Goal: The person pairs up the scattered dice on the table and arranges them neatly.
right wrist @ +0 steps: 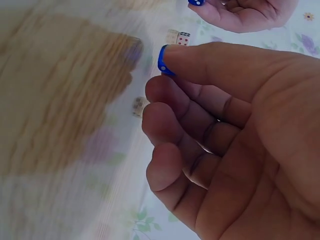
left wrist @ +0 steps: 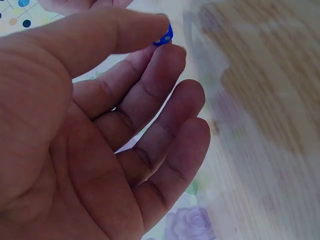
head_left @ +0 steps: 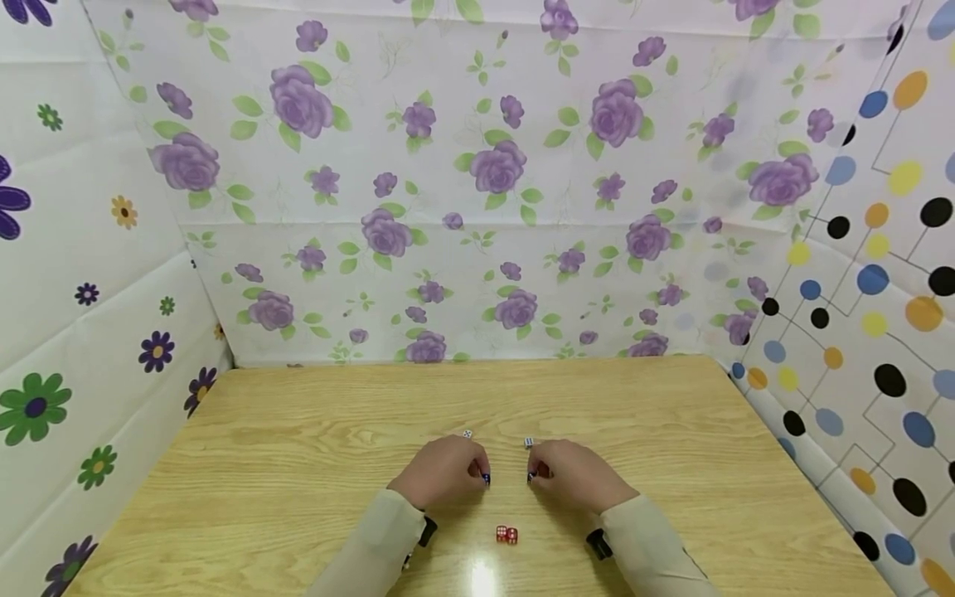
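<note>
My left hand [head_left: 442, 471] pinches a blue die [left wrist: 165, 37] with white pips between thumb and index fingertip. Facing it, my right hand [head_left: 578, 475] pinches a second blue die [head_left: 530, 478], which in the right wrist view peeks out under the thumb tip. Both hands are low over the wooden table, a short gap apart. Just beyond the left hand's knuckles sits a white die [head_left: 467, 434]. Another white die [head_left: 528, 443] sits just past the right hand's fingers. Closer to me, between the forearms, two red dice lie side by side, a left one [head_left: 501, 534] and a right one [head_left: 512, 536].
The glossy wood-grain table [head_left: 321, 431] reflects light near its front. A rose-patterned sheet [head_left: 448, 274] hangs along its back edge, a daisy-patterned one [head_left: 112, 332] on the left and a dotted one [head_left: 850, 348] on the right. Dark bands circle both wrists.
</note>
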The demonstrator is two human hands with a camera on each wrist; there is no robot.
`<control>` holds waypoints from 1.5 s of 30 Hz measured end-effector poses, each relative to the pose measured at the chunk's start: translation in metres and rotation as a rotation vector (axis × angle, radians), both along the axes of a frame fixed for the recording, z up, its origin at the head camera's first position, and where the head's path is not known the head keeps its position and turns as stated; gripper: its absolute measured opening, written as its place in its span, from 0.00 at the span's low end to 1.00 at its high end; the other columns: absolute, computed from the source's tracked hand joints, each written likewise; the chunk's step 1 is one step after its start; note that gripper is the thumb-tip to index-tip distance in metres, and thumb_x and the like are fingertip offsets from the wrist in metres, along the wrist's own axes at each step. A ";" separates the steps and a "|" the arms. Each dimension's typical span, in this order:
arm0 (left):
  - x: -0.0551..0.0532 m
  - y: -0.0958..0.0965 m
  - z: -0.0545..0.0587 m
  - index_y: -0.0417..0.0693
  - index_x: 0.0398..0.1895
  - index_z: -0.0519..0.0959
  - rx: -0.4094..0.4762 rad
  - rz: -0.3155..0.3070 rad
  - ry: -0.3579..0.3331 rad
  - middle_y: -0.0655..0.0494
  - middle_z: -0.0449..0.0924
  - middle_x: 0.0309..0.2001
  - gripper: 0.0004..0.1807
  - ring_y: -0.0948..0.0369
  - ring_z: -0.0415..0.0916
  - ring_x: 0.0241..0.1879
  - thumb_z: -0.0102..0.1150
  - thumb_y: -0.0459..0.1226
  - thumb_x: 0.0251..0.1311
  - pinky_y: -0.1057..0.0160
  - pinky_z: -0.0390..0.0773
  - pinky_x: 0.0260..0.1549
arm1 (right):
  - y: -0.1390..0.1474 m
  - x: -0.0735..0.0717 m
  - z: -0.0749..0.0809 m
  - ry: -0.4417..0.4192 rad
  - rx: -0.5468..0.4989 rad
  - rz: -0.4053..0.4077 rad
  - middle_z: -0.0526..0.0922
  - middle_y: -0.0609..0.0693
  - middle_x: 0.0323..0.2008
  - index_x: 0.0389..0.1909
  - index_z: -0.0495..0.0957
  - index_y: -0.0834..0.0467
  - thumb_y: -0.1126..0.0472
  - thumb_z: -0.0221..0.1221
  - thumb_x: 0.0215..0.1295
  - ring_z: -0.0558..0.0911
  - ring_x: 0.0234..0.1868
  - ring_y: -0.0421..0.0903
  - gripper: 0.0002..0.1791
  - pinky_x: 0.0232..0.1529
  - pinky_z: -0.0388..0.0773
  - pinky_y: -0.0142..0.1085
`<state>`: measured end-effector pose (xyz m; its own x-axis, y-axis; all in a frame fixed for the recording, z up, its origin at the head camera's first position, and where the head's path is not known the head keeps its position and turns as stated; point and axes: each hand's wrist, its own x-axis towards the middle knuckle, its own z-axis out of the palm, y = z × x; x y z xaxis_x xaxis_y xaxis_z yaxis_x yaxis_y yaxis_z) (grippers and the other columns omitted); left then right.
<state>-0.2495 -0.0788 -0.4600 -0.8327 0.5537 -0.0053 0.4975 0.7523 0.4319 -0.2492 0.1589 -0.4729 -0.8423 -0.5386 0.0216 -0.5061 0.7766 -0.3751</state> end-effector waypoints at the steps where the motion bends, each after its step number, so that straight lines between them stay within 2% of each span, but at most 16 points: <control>1: 0.000 0.000 -0.001 0.57 0.30 0.83 -0.003 -0.002 0.000 0.72 0.76 0.27 0.02 0.73 0.71 0.27 0.66 0.40 0.54 0.67 0.74 0.31 | 0.000 0.000 0.000 -0.005 0.004 -0.003 0.75 0.34 0.25 0.30 0.80 0.47 0.59 0.63 0.61 0.72 0.25 0.32 0.02 0.29 0.72 0.32; 7: -0.001 0.002 -0.006 0.59 0.28 0.83 -0.015 -0.022 -0.006 0.73 0.75 0.25 0.03 0.73 0.71 0.26 0.67 0.39 0.53 0.68 0.74 0.30 | 0.000 0.003 0.001 -0.037 0.028 -0.012 0.75 0.34 0.26 0.31 0.79 0.47 0.59 0.63 0.61 0.73 0.26 0.31 0.02 0.30 0.72 0.32; 20: -0.001 0.003 -0.006 0.59 0.28 0.83 -0.017 -0.026 -0.021 0.73 0.75 0.25 0.02 0.73 0.71 0.26 0.66 0.39 0.54 0.68 0.74 0.29 | 0.000 0.005 0.002 -0.054 0.029 -0.012 0.73 0.35 0.24 0.30 0.78 0.47 0.58 0.64 0.60 0.71 0.23 0.34 0.03 0.27 0.68 0.32; 30: 0.001 0.003 -0.004 0.58 0.30 0.82 -0.004 -0.018 -0.015 0.70 0.77 0.28 0.04 0.73 0.71 0.27 0.65 0.37 0.54 0.68 0.74 0.31 | 0.005 0.002 -0.005 -0.064 0.038 -0.025 0.73 0.34 0.23 0.29 0.77 0.44 0.54 0.64 0.59 0.71 0.23 0.34 0.04 0.26 0.68 0.32; 36: 0.003 0.003 -0.002 0.57 0.28 0.82 -0.006 -0.002 -0.011 0.72 0.75 0.26 0.03 0.73 0.70 0.26 0.67 0.39 0.53 0.68 0.74 0.30 | 0.004 0.004 -0.003 -0.072 0.037 -0.032 0.72 0.35 0.23 0.27 0.76 0.44 0.53 0.65 0.58 0.71 0.22 0.34 0.06 0.25 0.68 0.32; 45: 0.002 0.005 -0.006 0.58 0.27 0.81 -0.007 0.004 -0.006 0.72 0.74 0.25 0.04 0.72 0.70 0.26 0.68 0.41 0.51 0.68 0.73 0.30 | -0.001 0.006 -0.001 -0.054 0.040 -0.019 0.72 0.35 0.21 0.27 0.76 0.45 0.53 0.64 0.59 0.69 0.21 0.34 0.06 0.24 0.67 0.32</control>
